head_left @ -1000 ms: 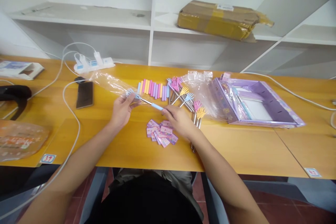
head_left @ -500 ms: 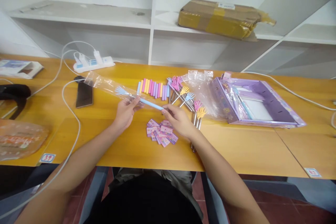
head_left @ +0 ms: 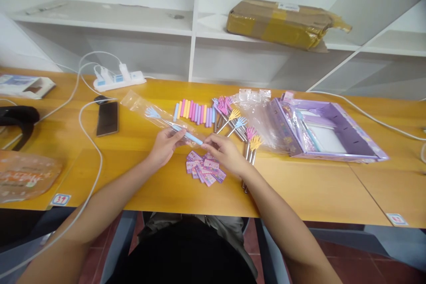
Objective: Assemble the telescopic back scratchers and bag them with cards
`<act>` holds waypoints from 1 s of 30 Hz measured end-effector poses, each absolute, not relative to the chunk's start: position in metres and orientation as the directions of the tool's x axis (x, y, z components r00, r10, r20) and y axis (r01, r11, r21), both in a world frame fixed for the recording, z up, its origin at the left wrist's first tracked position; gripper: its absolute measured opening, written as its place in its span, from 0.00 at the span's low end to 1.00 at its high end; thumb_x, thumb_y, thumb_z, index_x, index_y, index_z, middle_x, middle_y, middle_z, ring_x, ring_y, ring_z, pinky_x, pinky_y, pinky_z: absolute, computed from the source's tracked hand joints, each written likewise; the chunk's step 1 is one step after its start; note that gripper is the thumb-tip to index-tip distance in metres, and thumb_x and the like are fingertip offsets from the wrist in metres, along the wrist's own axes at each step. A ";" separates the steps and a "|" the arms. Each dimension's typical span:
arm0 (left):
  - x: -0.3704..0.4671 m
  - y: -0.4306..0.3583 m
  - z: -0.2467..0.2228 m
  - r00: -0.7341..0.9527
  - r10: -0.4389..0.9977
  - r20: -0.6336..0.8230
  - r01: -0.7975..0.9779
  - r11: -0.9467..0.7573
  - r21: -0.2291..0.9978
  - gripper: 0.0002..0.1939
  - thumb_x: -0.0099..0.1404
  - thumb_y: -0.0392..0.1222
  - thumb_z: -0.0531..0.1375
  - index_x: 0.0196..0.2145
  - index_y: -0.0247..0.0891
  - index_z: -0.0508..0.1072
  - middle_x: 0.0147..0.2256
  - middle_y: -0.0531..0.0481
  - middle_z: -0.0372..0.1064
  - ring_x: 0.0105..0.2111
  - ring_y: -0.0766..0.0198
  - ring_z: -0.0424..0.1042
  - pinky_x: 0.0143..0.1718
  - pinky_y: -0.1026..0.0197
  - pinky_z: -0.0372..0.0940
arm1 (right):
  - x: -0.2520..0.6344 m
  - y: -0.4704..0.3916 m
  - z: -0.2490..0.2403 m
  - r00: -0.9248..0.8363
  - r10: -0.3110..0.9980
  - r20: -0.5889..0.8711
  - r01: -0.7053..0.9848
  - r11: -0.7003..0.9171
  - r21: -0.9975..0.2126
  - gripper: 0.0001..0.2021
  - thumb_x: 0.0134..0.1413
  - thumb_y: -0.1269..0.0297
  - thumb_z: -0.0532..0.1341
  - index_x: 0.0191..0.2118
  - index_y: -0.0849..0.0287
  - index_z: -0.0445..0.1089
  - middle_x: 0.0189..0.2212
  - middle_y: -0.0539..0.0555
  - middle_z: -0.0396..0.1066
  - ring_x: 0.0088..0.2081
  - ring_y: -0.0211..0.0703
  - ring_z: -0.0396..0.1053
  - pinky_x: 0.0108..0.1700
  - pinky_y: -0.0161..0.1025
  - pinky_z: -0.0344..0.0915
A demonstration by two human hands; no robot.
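A light-blue back scratcher (head_left: 196, 140), with a hand-shaped head and a metal rod, lies slantwise inside a long clear plastic bag (head_left: 135, 101). My left hand (head_left: 166, 145) is closed around bag and handle near the handle's upper end. At the handle's lower end, my right hand (head_left: 223, 151) pinches with thumb and fingers; whether bag film is also between them I cannot tell. Below the hands is a loose pile of small pink and purple cards (head_left: 206, 169). Just behind them stands a row of coloured handle tubes (head_left: 195, 112).
More back scratchers (head_left: 238, 124) with metal rods lie right of the tubes, beside clear bags (head_left: 256, 115). A purple box (head_left: 359, 137) holds a bagged scratcher. A phone (head_left: 107, 118), power strip (head_left: 120, 80) and white cables occupy the left. A taped carton (head_left: 276, 24) rests on the shelf.
The bag's far end has moved right, closer to the scratcher's head. The handle's lower end and my right hand have shifted slightly left and towards me.
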State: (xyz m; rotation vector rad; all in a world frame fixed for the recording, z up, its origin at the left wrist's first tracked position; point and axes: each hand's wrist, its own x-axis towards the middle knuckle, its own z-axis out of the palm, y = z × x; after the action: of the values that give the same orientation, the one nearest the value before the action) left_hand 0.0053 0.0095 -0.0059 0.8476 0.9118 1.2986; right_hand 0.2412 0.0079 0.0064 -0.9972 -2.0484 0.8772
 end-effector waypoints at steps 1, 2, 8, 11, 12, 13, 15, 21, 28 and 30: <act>0.008 0.007 -0.007 0.068 0.995 -0.075 -0.397 0.096 0.913 0.19 0.56 0.52 0.78 0.36 0.35 0.83 0.35 0.47 0.81 0.33 0.64 0.79 0.38 0.61 0.75 | 0.240 0.007 0.006 -0.463 0.843 0.275 0.378 0.468 -0.799 0.11 0.71 0.57 0.64 0.36 0.56 0.71 0.30 0.49 0.72 0.30 0.39 0.67 0.36 0.37 0.61; 0.010 0.004 -0.009 0.095 0.993 -0.074 -0.375 0.104 0.921 0.19 0.57 0.52 0.78 0.36 0.35 0.83 0.35 0.47 0.81 0.33 0.63 0.79 0.38 0.60 0.75 | 0.240 0.007 0.006 -0.456 0.849 0.268 0.383 0.459 -0.802 0.11 0.70 0.57 0.64 0.36 0.56 0.71 0.30 0.49 0.72 0.31 0.39 0.67 0.36 0.37 0.61; 0.015 -0.005 -0.022 0.209 0.976 -0.069 -0.215 0.115 0.970 0.20 0.60 0.54 0.76 0.40 0.35 0.83 0.38 0.44 0.82 0.39 0.57 0.80 0.44 0.56 0.73 | 0.235 0.004 0.002 -0.460 0.860 0.220 0.425 0.430 -0.797 0.13 0.68 0.52 0.66 0.38 0.57 0.73 0.29 0.48 0.70 0.29 0.39 0.65 0.35 0.37 0.61; 0.013 -0.003 -0.020 0.195 0.980 -0.048 -0.223 0.092 0.970 0.19 0.61 0.54 0.75 0.39 0.36 0.82 0.37 0.46 0.81 0.37 0.58 0.79 0.43 0.57 0.72 | 0.237 0.003 0.000 -0.490 0.844 0.218 0.382 0.433 -0.817 0.13 0.70 0.51 0.64 0.44 0.56 0.73 0.30 0.48 0.69 0.30 0.40 0.66 0.36 0.38 0.63; 0.013 -0.002 -0.017 0.184 0.982 -0.048 -0.246 0.094 0.965 0.19 0.61 0.54 0.75 0.39 0.36 0.82 0.36 0.47 0.81 0.36 0.59 0.78 0.42 0.58 0.72 | 0.237 0.003 -0.001 -0.505 0.835 0.218 0.344 0.426 -0.837 0.13 0.71 0.51 0.63 0.49 0.56 0.72 0.32 0.48 0.69 0.31 0.40 0.67 0.37 0.38 0.64; 0.011 0.000 -0.014 0.170 0.984 -0.052 -0.279 0.099 0.955 0.19 0.61 0.54 0.75 0.38 0.36 0.81 0.36 0.48 0.80 0.34 0.61 0.77 0.40 0.59 0.72 | 0.239 0.002 -0.001 -0.524 0.823 0.221 0.295 0.419 -0.859 0.15 0.72 0.52 0.63 0.55 0.55 0.69 0.35 0.49 0.70 0.32 0.40 0.68 0.37 0.38 0.66; 0.009 0.003 -0.007 0.144 0.987 -0.070 -0.353 0.117 0.928 0.18 0.60 0.53 0.75 0.37 0.36 0.80 0.35 0.49 0.78 0.32 0.64 0.75 0.36 0.61 0.70 | 0.240 0.002 -0.001 -0.558 0.792 0.249 0.206 0.422 -0.883 0.25 0.69 0.52 0.65 0.65 0.52 0.60 0.43 0.52 0.69 0.34 0.40 0.70 0.37 0.39 0.69; 0.005 0.004 0.002 0.186 0.975 -0.124 -0.373 0.186 0.909 0.19 0.59 0.52 0.76 0.36 0.36 0.78 0.32 0.51 0.74 0.29 0.67 0.71 0.32 0.63 0.68 | 0.241 -0.001 0.002 -0.562 0.682 0.467 0.239 0.675 -0.698 0.10 0.71 0.61 0.64 0.55 0.49 0.73 0.46 0.55 0.65 0.35 0.40 0.68 0.38 0.41 0.72; 0.006 0.003 -0.011 0.308 0.950 -0.053 -0.133 0.098 0.986 0.22 0.63 0.58 0.73 0.42 0.37 0.80 0.36 0.47 0.78 0.33 0.61 0.75 0.37 0.60 0.69 | 0.240 -0.001 0.005 -0.504 0.653 0.565 0.295 0.745 -0.599 0.04 0.71 0.62 0.65 0.45 0.51 0.78 0.49 0.59 0.69 0.50 0.51 0.72 0.52 0.51 0.73; 0.009 0.001 -0.014 0.337 0.941 -0.035 -0.084 0.067 0.994 0.22 0.61 0.58 0.73 0.42 0.37 0.81 0.37 0.46 0.80 0.37 0.57 0.77 0.41 0.58 0.70 | 0.239 0.000 0.005 -0.524 0.632 0.571 0.272 0.759 -0.591 0.04 0.72 0.63 0.63 0.46 0.51 0.76 0.48 0.58 0.73 0.50 0.51 0.73 0.53 0.52 0.71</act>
State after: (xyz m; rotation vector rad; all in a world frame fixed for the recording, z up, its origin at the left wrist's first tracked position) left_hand 0.0086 0.0014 -0.0135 1.2464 0.9139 0.9629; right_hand 0.2390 0.0002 0.0054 -0.6748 -2.1294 0.5561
